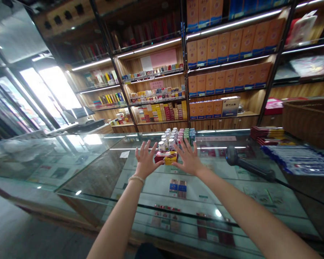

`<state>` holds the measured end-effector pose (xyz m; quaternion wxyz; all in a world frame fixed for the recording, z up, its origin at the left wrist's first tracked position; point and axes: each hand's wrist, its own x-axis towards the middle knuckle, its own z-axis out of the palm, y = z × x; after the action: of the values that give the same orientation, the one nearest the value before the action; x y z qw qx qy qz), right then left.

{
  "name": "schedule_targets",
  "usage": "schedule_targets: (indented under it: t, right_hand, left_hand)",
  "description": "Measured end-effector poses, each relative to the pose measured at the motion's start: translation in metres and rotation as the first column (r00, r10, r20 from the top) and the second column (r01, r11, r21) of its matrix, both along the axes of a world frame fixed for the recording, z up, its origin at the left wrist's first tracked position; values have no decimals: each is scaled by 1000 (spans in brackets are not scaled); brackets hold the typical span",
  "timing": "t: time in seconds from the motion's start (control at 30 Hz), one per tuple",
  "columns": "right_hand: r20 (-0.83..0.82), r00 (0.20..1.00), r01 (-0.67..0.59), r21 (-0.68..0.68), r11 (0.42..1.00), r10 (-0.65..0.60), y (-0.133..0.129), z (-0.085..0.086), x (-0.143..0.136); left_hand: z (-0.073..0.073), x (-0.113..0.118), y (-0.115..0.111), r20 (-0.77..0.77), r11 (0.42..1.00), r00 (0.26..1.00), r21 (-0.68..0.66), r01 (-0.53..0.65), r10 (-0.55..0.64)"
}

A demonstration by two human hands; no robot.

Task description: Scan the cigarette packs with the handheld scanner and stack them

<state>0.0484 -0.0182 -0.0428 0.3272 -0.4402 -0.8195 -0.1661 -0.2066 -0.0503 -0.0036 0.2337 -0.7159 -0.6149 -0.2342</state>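
Observation:
Both of my hands reach over a glass-topped counter with fingers spread. My left hand (146, 160), a beaded bracelet on its wrist, is at the left side of a small stack of red and yellow packs (166, 157). My right hand (189, 157) is at the right side of the same stack. Both thumbs point inward near its lower edge; whether they touch it I cannot tell. Right behind the stack stand rows of small cans (171, 138) with white, pink, green and blue colours, partly covered by my right fingers.
A black handheld device (250, 167) with a cable lies to the right. Beyond it are blue-and-white packets (299, 160), more red and yellow packs (268, 133) and a wicker basket (310, 120). A white paper (124, 154) lies left. Shelves with orange boxes (223, 45) stand behind.

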Motion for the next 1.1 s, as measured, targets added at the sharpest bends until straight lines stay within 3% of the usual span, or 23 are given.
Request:
schedule_targets:
  t: [0.23,0.43,0.63,0.83,1.1]
  right_hand:
    - [22,999,26,-35,999,-26,-1,9,3]
    - [12,1000,-23,3,1000,23,-6,35,41]
    - [27,998,50,42,998,-51,-18,52,96]
    - [59,992,112,60,992,-116,-26,55,144]
    - [62,974,215,15,976,-216,-31,67,205]
  left_hand:
    - [6,-2,5,-68,996,994,-10,89,-89]
    - [37,19,11,-57,990,989,33,137,-135]
    - [56,76,17,-64,983,985,87,165,-159]
    - [57,145,16,-70,972,976,97,213,-206]
    - [58,209,22,-27,966,969,81,246,-245]
